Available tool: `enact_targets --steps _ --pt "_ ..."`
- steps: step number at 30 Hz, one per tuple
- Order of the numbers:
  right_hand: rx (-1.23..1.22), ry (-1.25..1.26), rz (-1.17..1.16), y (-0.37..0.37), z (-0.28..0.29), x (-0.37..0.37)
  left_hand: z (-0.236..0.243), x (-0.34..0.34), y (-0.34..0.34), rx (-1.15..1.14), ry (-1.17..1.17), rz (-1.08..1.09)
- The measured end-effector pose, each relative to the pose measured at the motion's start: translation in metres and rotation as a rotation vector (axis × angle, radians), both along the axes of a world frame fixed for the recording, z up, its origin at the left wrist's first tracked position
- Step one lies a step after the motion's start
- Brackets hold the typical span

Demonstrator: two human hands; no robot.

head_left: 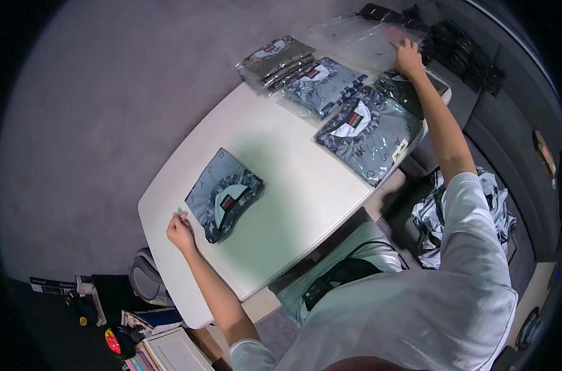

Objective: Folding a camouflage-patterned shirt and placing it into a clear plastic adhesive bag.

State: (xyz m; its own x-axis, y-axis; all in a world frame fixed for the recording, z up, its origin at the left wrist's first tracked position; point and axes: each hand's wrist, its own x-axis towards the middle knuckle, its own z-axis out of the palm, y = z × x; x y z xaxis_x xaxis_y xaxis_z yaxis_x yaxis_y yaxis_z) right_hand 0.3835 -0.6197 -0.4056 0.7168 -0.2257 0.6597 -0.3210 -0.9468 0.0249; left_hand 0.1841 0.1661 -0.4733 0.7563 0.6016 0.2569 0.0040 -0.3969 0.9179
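Note:
A folded grey T-shirt point(219, 167) with a dark patterned collar lies without a bag on the left half of the white table point(281, 235). Beside its left edge, my left hand point(180, 234) is closed, its fingers curled together; whether anything small is in them does not show. My right arm stretches to the far right end, where my right hand point(408, 60) rests over a pile of clear plastic bags point(361, 46), index finger extended and fingers apart. Just nearer lie bagged shirts: a grey one point(392, 133), a blue-grey one point(315, 89) and a dark one point(401, 89).
A stack of bagged brown-grey shirts point(279, 59) sits at the table's far edge. Dark packages point(457, 52) lie on the grey sofa point(510, 117) to the right. A heap of white and black cloth point(429, 222) is below it. Books and a white cabinet point(175, 352) stand lower left.

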Motion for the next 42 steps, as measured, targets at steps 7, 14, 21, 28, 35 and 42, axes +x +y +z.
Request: enact_targets --steps 7,14,21,28,35,42 --pt "0.271 0.497 0.276 -0.017 0.038 -0.018 0.0 -0.002 0.0 -0.075 0.004 -0.03" --pt "0.145 0.193 0.321 -0.012 0.109 -0.036 -0.001 0.001 0.002 -0.104 0.036 -0.043" --pt "0.135 -0.33 0.279 0.014 0.164 -0.015 -0.002 -0.004 -0.001 -0.03 0.021 -0.03" --pt "0.11 -0.39 0.463 0.016 0.169 0.024 -0.002 -0.003 0.001 0.019 0.029 -0.003" --pt "0.254 -0.359 0.434 0.019 0.185 0.071 -0.003 -0.002 0.002 -0.004 0.025 0.003" --pt "0.328 -0.682 0.403 0.029 0.208 0.11 -0.002 0.0 0.002 -0.003 -0.002 -0.001"
